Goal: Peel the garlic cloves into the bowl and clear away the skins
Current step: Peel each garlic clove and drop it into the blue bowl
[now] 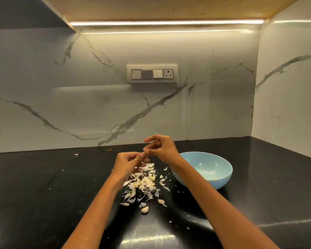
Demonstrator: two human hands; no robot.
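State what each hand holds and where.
Both hands, left and right, pinch something tiny between fingertips above the skins; probably a clove, too small to tell.

I can read no words, brand names, numbers or signs anywhere in front of me. The switch plate (pixel 152 74) on the marble wall straight ahead carries three plain rocker switches and one three-hole socket, all unmarked. Below and to the right of that plate, the pale blue bowl (pixel 221 179) on the counter shows a bare rim and wall, with no logo or print that I can make out.
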